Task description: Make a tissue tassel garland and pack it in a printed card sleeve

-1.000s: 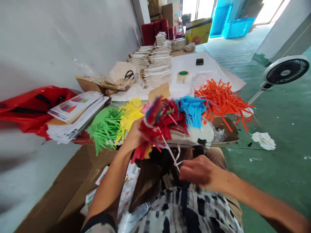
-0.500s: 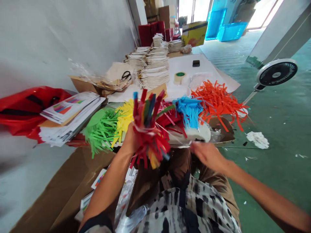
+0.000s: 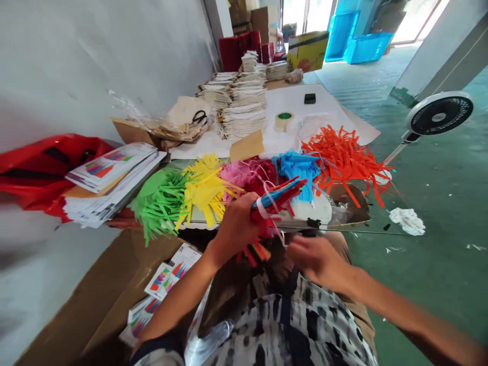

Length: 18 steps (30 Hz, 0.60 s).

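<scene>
My left hand [image 3: 239, 223] is closed round a bundle of multicoloured paper strips [image 3: 280, 197], mostly red and blue at its upper end. A pale ribbon [image 3: 262, 208] wraps round the middle of the bundle. To the right, my right hand [image 3: 314, 256] is closed on the trailing end of that ribbon, close below the table edge. Behind the hands lie heaps of cut strips: green [image 3: 162, 195], yellow [image 3: 206, 185], pink [image 3: 238, 174], blue [image 3: 297, 168] and orange-red [image 3: 345, 157]. Dark red strips are partly hidden behind the bundle.
Printed sheets [image 3: 110, 178] are stacked at the left beside a red bag [image 3: 23, 178]. Farther back are scissors [image 3: 199, 118], a tape roll [image 3: 284, 121] and stacked off-white bundles [image 3: 244, 112]. A fan [image 3: 438, 117] stands at the right. An open cardboard box [image 3: 87, 290] is below left.
The bundle has turned from upright to tilted rightward, and my left hand has moved right and down with it. The ribbon now shows wrapped round it; my right hand has come slightly lower.
</scene>
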Each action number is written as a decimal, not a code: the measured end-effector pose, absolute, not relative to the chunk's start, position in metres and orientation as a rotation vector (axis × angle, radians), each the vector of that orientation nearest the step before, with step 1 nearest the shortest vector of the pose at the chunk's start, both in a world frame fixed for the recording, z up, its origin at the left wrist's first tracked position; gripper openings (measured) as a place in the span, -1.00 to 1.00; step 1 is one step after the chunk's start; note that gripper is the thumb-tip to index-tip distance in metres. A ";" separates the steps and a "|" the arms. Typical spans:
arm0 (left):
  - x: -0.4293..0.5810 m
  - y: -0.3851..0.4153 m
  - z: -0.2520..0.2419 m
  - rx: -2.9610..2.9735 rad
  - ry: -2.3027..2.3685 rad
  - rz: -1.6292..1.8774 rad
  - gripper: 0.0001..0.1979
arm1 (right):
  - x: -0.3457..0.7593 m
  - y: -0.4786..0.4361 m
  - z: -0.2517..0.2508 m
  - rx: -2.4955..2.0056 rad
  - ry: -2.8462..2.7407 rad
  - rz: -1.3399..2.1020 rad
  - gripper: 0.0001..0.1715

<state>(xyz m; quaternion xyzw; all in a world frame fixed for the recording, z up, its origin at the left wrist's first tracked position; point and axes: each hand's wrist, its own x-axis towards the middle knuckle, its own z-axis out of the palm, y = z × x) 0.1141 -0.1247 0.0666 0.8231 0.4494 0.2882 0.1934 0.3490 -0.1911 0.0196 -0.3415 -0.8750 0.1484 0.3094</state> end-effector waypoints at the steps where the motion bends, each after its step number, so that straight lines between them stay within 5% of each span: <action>1: 0.115 -0.122 0.065 2.457 1.356 0.694 -0.92 | 0.345 -0.199 0.022 -0.860 -2.350 0.337 -0.68; 4: 0.119 -0.127 0.060 2.833 0.970 0.232 -0.90 | 0.353 -0.199 0.046 -0.831 -2.265 0.223 -0.67; 7: 0.120 -0.136 0.058 2.658 0.466 0.266 -0.88 | 0.372 -0.176 0.061 -1.020 -2.154 0.334 -0.70; 12: 0.111 -0.127 0.060 2.350 0.981 0.752 -0.80 | 0.362 -0.183 0.033 -0.900 -2.329 0.439 -0.70; 15: 0.111 -0.125 0.057 2.527 0.986 0.452 -0.78 | 0.355 -0.194 0.042 -0.793 -2.326 0.271 -0.67; 18: 0.113 -0.132 0.055 2.417 0.533 0.204 -0.77 | 0.365 -0.180 0.067 -0.930 -2.216 0.472 -0.61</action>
